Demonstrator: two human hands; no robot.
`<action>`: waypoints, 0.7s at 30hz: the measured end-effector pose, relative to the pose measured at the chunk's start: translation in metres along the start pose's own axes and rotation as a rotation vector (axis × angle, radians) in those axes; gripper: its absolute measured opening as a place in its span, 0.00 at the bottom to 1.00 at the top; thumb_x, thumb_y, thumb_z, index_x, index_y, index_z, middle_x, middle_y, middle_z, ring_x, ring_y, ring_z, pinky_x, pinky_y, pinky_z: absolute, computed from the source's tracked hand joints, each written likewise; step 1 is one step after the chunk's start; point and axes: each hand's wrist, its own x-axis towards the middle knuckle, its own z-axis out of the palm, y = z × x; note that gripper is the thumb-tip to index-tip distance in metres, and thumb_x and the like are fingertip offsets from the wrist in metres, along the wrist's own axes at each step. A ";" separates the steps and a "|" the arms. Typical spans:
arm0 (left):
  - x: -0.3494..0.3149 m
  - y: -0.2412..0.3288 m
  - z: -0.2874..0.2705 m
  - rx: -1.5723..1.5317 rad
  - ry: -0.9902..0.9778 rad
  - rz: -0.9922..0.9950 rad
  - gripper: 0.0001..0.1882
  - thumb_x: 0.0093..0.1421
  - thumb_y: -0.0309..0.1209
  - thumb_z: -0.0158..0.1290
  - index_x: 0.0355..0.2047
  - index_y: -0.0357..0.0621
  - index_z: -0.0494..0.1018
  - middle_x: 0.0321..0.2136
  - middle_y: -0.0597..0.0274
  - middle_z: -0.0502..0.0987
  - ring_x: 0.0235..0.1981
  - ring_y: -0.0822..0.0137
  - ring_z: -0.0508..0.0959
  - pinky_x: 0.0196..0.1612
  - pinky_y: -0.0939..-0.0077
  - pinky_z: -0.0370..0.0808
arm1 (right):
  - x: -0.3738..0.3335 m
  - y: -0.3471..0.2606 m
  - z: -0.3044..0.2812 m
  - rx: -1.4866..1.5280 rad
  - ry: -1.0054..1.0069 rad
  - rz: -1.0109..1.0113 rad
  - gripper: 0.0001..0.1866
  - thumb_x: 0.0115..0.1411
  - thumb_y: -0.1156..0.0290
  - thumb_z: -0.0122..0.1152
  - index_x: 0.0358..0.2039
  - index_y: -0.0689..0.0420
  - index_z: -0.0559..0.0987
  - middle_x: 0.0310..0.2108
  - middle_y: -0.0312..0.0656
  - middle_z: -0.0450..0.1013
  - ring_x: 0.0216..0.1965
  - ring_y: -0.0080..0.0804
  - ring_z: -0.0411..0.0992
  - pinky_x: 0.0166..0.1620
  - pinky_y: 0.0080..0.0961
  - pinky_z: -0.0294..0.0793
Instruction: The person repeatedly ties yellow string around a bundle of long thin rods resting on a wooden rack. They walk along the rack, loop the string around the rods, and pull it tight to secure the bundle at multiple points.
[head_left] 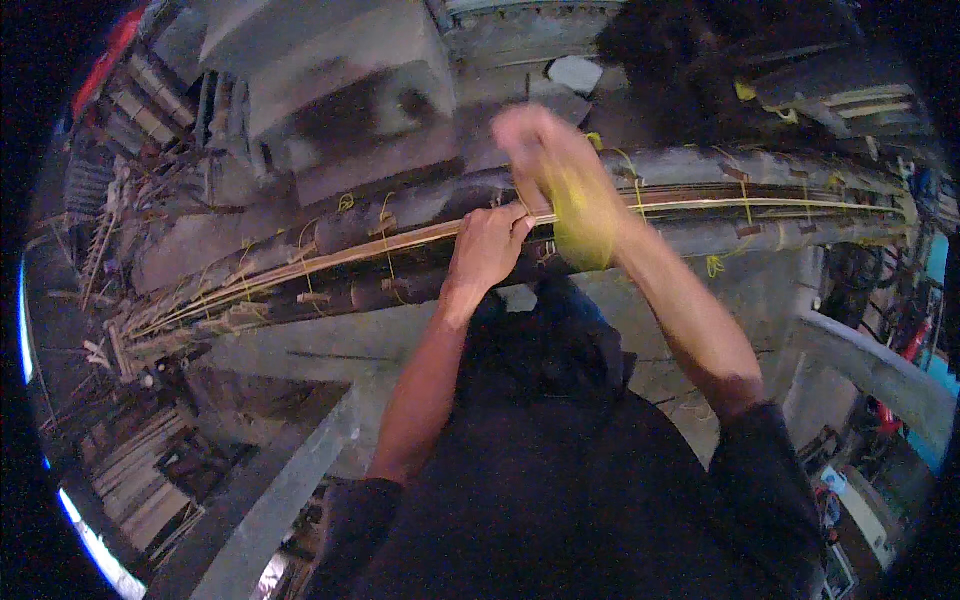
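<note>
A bundle of long, thin pale strips (pixel 390 243), perhaps bamboo or cane, runs lengthwise between two dark poles (pixel 420 205). My left hand (pixel 488 246) is closed on this bundle near its middle, thumb and fingers pressed together at the strips. Just right of it and higher up, my right hand (pixel 550 160) is smeared by motion, so its fingers cannot be made out. A loose mass of yellow twine (pixel 583 228) hangs at that hand's wrist and palm, over the strips. Whether the right fingers grip the twine is hidden by blur.
Short yellow ties (pixel 391 262) and small wooden blocks (pixel 313 297) are spaced along the poles. Beyond lies a large grey block-like shape (pixel 350 90). Grey beams (pixel 270 500) cross at lower left, near stacked boards (pixel 140 470). Cluttered gear stands at right.
</note>
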 end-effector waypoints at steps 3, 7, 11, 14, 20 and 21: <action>0.005 0.016 -0.011 -0.013 -0.076 -0.003 0.11 0.57 0.34 0.49 0.29 0.39 0.74 0.23 0.44 0.74 0.28 0.45 0.75 0.33 0.56 0.71 | -0.130 0.016 0.023 -0.103 -0.450 0.037 0.06 0.56 0.73 0.49 0.35 0.55 0.70 0.36 0.50 0.70 0.41 0.44 0.71 0.44 0.36 0.70; 0.025 0.039 -0.027 -0.489 -0.133 -0.076 0.13 0.60 0.37 0.47 0.27 0.38 0.71 0.21 0.56 0.74 0.25 0.61 0.74 0.30 0.67 0.68 | -0.136 0.054 0.065 -0.236 -0.633 0.052 0.12 0.52 0.67 0.53 0.38 0.54 0.72 0.31 0.51 0.73 0.38 0.49 0.72 0.40 0.46 0.72; 0.097 0.038 -0.041 -0.562 -0.057 -0.269 0.13 0.59 0.38 0.47 0.23 0.44 0.68 0.18 0.70 0.65 0.22 0.74 0.65 0.28 0.73 0.65 | -0.128 0.010 -0.013 -0.135 -0.210 0.175 0.17 0.51 0.72 0.55 0.43 0.56 0.73 0.39 0.44 0.68 0.45 0.41 0.66 0.45 0.35 0.69; 0.142 -0.074 0.006 -0.841 -0.443 -0.622 0.14 0.58 0.41 0.45 0.24 0.45 0.67 0.18 0.71 0.61 0.22 0.76 0.62 0.27 0.75 0.64 | -0.085 0.021 -0.062 -0.815 -0.200 -0.004 0.15 0.46 0.76 0.59 0.37 0.53 0.76 0.38 0.43 0.71 0.38 0.42 0.71 0.38 0.35 0.73; 0.145 -0.075 -0.053 -0.485 -0.152 -0.322 0.22 0.58 0.45 0.49 0.45 0.40 0.71 0.38 0.56 0.75 0.41 0.62 0.74 0.45 0.67 0.69 | -0.116 -0.057 -0.075 -0.744 -0.095 0.353 0.12 0.44 0.80 0.60 0.33 0.56 0.77 0.28 0.38 0.74 0.28 0.31 0.74 0.30 0.24 0.73; 0.143 -0.094 -0.076 -0.358 -0.103 -0.208 0.24 0.58 0.45 0.49 0.48 0.41 0.68 0.41 0.54 0.74 0.43 0.60 0.73 0.48 0.68 0.68 | -0.142 -0.062 -0.058 -0.366 -0.182 0.567 0.12 0.47 0.77 0.61 0.35 0.57 0.76 0.27 0.37 0.73 0.27 0.28 0.73 0.29 0.24 0.72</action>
